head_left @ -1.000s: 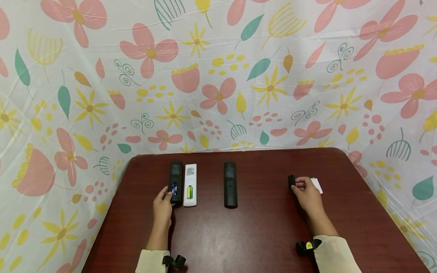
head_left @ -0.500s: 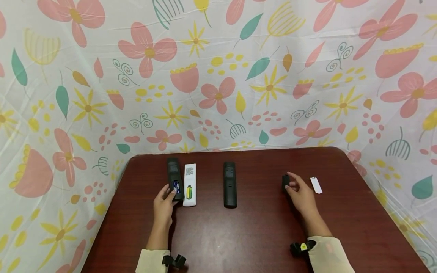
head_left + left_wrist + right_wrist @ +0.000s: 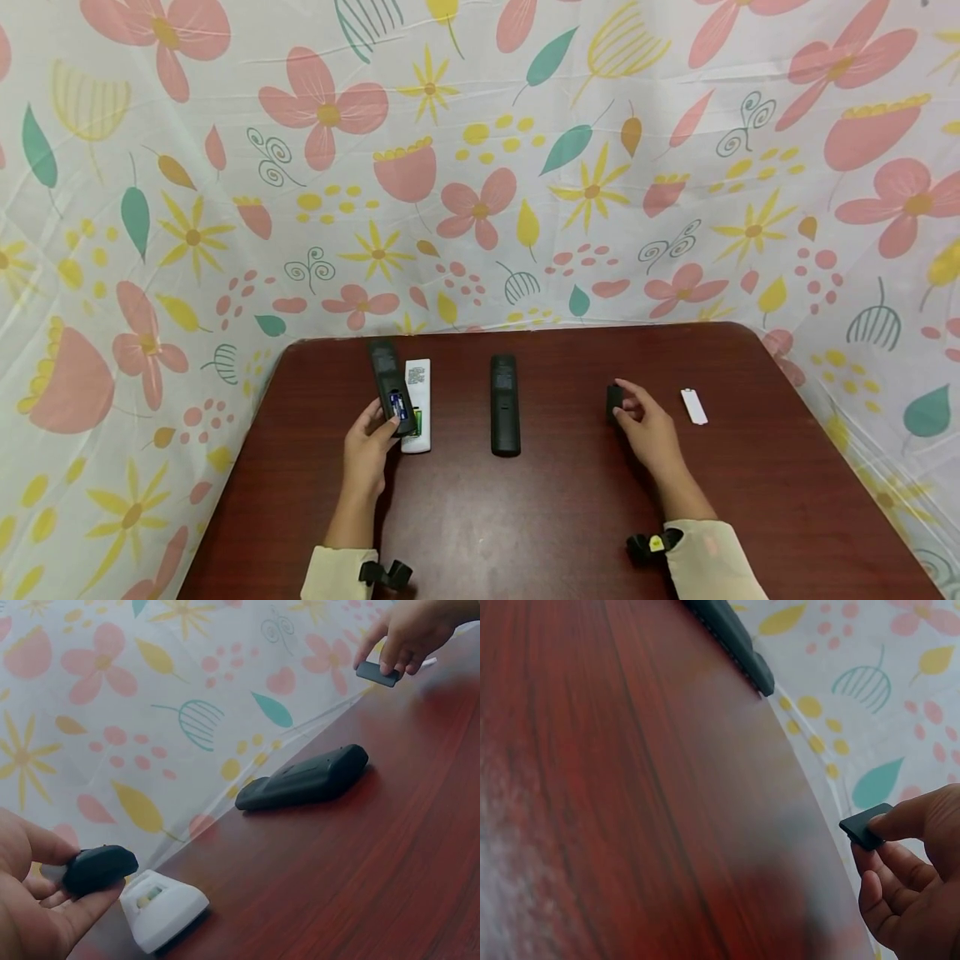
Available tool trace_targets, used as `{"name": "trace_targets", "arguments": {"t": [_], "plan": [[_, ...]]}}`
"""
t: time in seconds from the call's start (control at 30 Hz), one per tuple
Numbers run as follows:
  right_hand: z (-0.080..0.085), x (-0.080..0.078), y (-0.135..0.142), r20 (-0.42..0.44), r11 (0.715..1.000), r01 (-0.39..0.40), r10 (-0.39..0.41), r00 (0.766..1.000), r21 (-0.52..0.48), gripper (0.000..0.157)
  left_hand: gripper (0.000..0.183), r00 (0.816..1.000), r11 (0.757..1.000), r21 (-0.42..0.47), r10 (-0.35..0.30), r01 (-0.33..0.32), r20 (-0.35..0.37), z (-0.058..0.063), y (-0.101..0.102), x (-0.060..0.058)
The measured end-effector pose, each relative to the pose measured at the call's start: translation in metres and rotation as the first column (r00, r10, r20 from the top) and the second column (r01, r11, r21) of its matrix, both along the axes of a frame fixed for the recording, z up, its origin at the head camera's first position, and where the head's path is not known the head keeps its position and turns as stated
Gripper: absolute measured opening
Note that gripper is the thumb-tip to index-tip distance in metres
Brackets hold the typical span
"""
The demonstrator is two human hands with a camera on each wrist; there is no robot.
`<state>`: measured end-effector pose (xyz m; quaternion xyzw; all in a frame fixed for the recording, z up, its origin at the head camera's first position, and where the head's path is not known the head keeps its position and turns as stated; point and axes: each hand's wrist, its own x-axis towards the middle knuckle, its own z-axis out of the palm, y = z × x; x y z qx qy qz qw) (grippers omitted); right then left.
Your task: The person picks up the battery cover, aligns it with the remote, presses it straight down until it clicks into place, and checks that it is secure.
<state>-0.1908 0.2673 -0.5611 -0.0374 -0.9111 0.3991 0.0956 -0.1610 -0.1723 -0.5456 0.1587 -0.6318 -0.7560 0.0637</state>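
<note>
My left hand [image 3: 365,454] grips a black remote control [image 3: 387,371] near its lower end, back side up. Blue batteries [image 3: 398,406] show in its uncovered compartment. The held remote is tilted and overlaps a white remote [image 3: 417,383] in the head view; that one lies on the table with a green and yellow battery in its bay. Between thumb and fingers my right hand [image 3: 654,433] pinches a small black battery cover [image 3: 868,826], raised over the table's right part. A second black remote [image 3: 506,408], its cover on, lies between the two hands.
A white battery cover [image 3: 693,407] lies on the table to the right of my right hand. The dark red wooden table [image 3: 510,517] ends at the back against a flowered cloth [image 3: 480,275].
My left hand has lifted the black remote and shifted it right, over the white remote's edge. My right hand has moved left with the black battery cover, away from the white one.
</note>
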Motion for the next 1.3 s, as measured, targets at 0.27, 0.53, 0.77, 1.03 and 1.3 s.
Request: {"name": "trace_targets", "arguments": {"t": [0.27, 0.53, 0.77, 1.03, 1.3], "plan": [[0.002, 0.0, -0.006, -0.009, 0.999, -0.018, 0.018, 1.0, -0.04, 0.05, 0.061, 0.998, 0.998, -0.004, -0.07, 0.07, 0.003, 0.002, 0.006, 0.0], [0.002, 0.0, -0.01, 0.008, 0.997, -0.024, 0.025, 1.0, -0.073, 0.05, 0.067, 0.99, 0.99, 0.018, -0.142, 0.142, -0.022, 0.002, 0.013, 0.001], [0.005, 0.002, -0.014, 0.051, 0.994, -0.031, 0.036, 0.998, -0.107, 0.051, 0.072, 0.98, 0.98, 0.034, -0.196, 0.197, -0.045, 0.004, 0.019, 0.004], [0.008, 0.006, -0.023, 0.05, 0.991, -0.029, 0.036, 0.998, -0.132, 0.05, 0.075, 0.976, 0.976, 0.035, -0.213, 0.214, -0.038, -0.002, 0.026, 0.003], [0.011, 0.008, -0.033, 0.039, 0.985, -0.035, 0.042, 0.998, -0.17, 0.052, 0.074, 0.972, 0.972, 0.053, -0.224, 0.228, -0.066, -0.003, 0.033, 0.004]]}}
